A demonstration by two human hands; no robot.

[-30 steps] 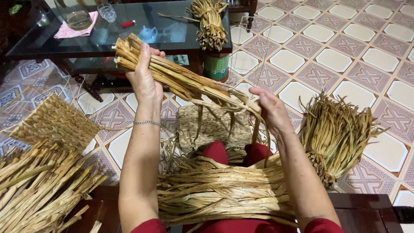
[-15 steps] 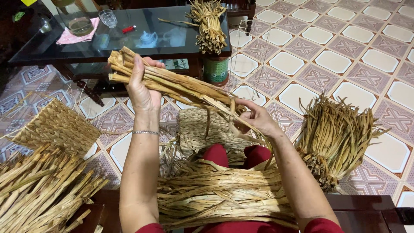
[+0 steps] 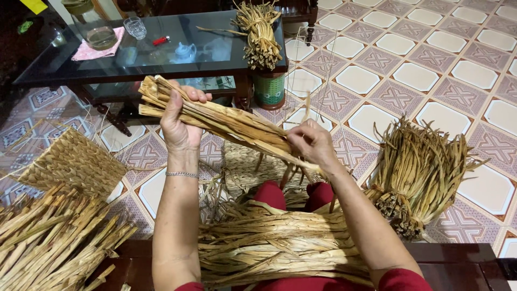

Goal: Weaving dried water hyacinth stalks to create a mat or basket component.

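My left hand (image 3: 180, 121) grips the thick end of a bundle of dried plant stalks (image 3: 231, 125) that slants down to the right. My right hand (image 3: 312, 143) pinches a single stalk (image 3: 307, 105) near the bundle's lower end, its tip sticking upward. A heap of the same dried stalks (image 3: 280, 250) lies across my lap, over red trousers. Under the hands a partly woven piece (image 3: 245, 161) rests on the tiled floor.
A tied sheaf (image 3: 423, 172) lies on the floor at right, more stalks (image 3: 48, 250) at lower left, a woven mat (image 3: 75, 161) at left. A glass table (image 3: 215, 51) ahead carries another sheaf (image 3: 261, 35), a glass and a teapot. A green tin (image 3: 269, 89) stands beside it.
My left hand lifted the bundle's thick end slightly and shifted left. My right hand moved up along the bundle and pulled one stalk free, its tip now pointing up.
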